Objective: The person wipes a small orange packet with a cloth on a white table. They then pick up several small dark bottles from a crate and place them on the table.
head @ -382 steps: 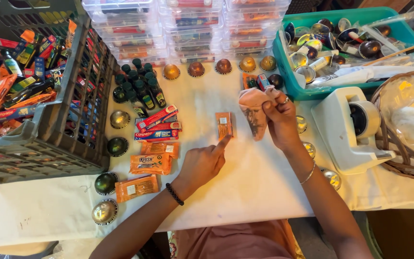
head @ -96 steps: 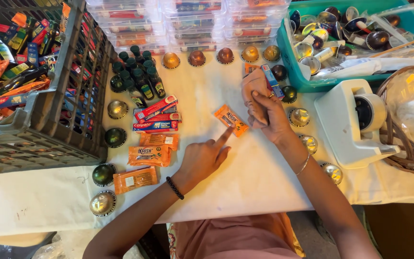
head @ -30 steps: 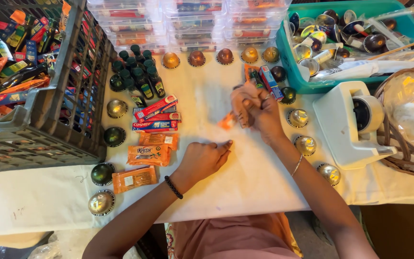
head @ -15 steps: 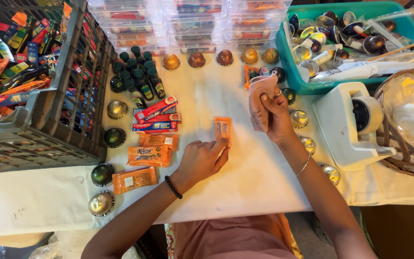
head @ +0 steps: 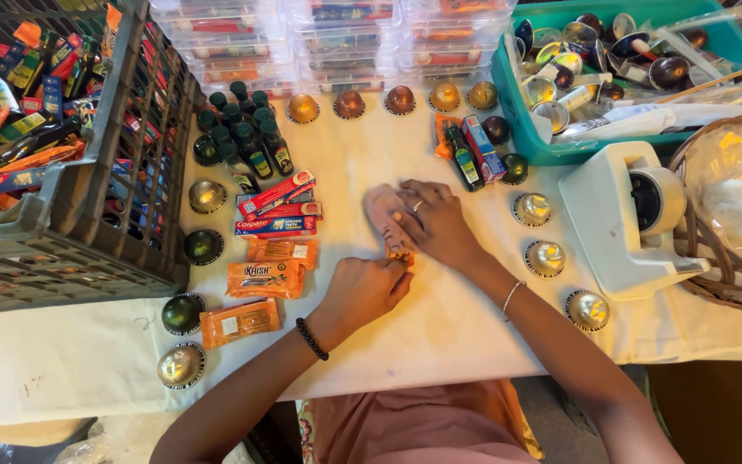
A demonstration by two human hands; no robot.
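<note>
orange sachet (head: 401, 255) pinched between both hands

grey crate (head: 62, 206), teal bin (head: 508, 94), tape dispenser (head: 620, 232); wicker basket (head: 732, 283)

Small orange packet (head: 401, 255) — between both hands

Both forearms reach forward, wrists low. The left hand (head: 362, 288) is curled, fingertips pinched. The right hand (head: 435, 222) lies palm down, seemingly loosely closed.
</note>
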